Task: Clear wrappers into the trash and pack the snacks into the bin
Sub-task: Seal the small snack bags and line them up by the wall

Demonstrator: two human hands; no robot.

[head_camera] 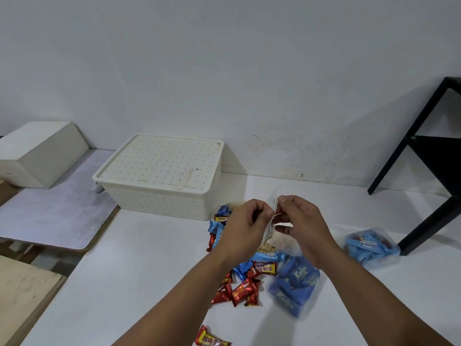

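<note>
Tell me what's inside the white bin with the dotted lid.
That cannot be seen. The white bin sits shut under its lid, and its walls hide whatever is inside. The snacks in view all lie outside it on the table.

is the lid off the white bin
No, the perforated lid sits closed on the white bin while both hands pinch a clear bag.

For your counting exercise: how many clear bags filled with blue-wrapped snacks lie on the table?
2: the Kalpa bag lies under the right hand; the other bag lies further right, near the black stand's foot. None seems hidden.
</note>
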